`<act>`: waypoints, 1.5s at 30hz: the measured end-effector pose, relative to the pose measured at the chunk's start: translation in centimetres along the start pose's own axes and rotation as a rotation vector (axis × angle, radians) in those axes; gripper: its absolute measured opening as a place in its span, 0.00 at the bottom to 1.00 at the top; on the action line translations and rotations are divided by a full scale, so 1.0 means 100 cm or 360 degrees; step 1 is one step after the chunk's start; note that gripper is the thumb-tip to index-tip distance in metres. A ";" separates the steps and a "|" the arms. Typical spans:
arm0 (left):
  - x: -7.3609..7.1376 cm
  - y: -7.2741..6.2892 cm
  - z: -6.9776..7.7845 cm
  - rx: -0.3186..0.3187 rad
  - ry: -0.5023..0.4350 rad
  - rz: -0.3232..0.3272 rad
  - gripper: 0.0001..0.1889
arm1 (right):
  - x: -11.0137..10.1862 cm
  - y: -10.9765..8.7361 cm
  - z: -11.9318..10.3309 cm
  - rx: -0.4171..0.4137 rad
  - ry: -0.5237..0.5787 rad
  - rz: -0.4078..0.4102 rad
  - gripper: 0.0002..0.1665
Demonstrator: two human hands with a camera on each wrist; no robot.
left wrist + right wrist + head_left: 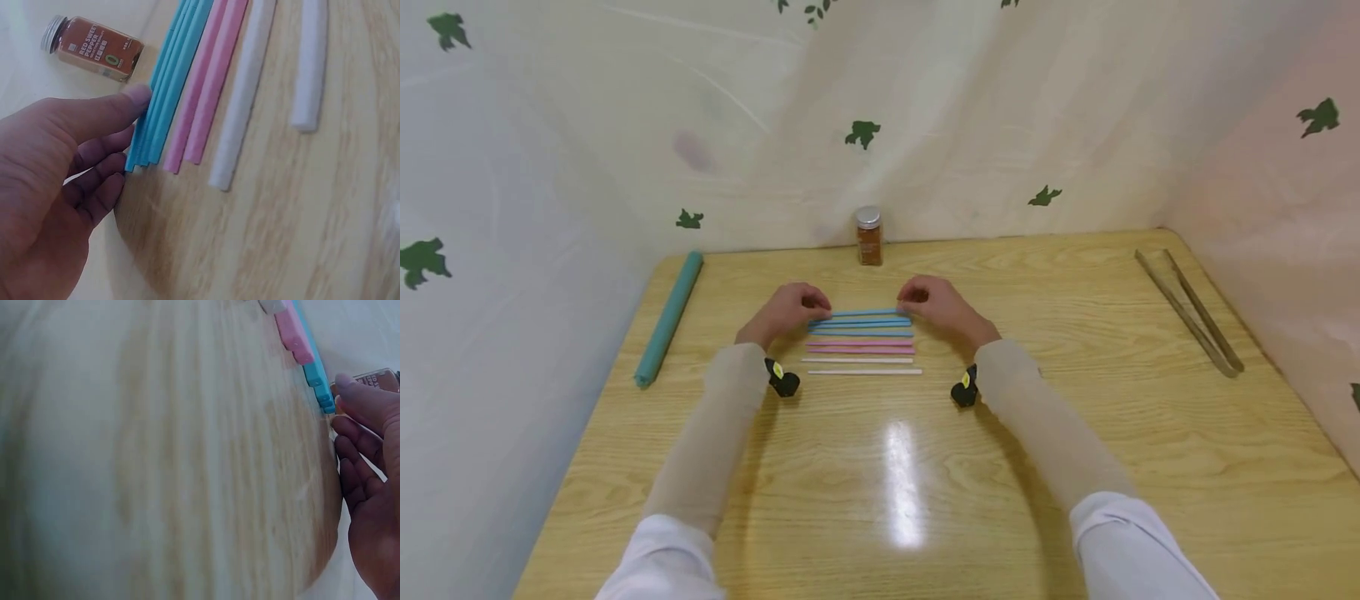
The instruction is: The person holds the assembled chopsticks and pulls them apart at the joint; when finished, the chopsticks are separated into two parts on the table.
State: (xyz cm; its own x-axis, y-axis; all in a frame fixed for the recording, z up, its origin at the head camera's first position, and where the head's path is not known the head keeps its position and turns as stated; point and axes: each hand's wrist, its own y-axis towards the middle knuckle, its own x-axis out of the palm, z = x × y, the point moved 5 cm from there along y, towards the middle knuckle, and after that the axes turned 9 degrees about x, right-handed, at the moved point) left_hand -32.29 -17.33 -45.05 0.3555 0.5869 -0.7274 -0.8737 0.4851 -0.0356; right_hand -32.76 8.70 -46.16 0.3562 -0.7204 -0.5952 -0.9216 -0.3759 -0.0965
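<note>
Presently, on the pale wood-grain desk (842, 500), two thin white sticks (243, 94) lie nearest | next, two thin pink sticks (214, 84) | beyond, thin blue sticks (177, 81) | left hand (790, 308) pinches left end of the farthest blue stick (865, 312); right hand (942, 304), fingers narrow, is at its right end, grip I cannot tell | behind, silver-lidded clear jar (869, 240) stands.
</note>
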 end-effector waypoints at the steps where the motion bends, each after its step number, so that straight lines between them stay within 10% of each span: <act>1: 0.000 0.000 0.000 0.0014 0.0009 0.0001 0.10 | 0.000 0.000 0.000 -0.0010 -0.0021 -0.0004 0.10; 16: -0.006 0.001 0.011 0.0033 -0.0046 0.0083 0.07 | -0.006 0.001 -0.009 0.0037 -0.0073 -0.0005 0.09; 27: -0.001 0.024 0.049 0.0225 0.0062 -0.0118 0.10 | -0.018 0.005 -0.025 -0.0083 -0.0063 0.0050 0.10; 45: 0.006 0.031 0.062 0.0254 0.0136 -0.0089 0.08 | 0.002 0.010 -0.044 -0.0212 -0.0184 0.0007 0.10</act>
State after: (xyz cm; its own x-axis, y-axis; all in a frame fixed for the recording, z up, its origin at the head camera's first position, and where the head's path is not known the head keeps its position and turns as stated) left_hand -32.74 -11.46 -41.40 0.3664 0.5024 -0.7831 -0.7872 0.6161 0.0269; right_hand -32.94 5.57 -42.86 0.3254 -0.6533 -0.6837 -0.8917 -0.4525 0.0080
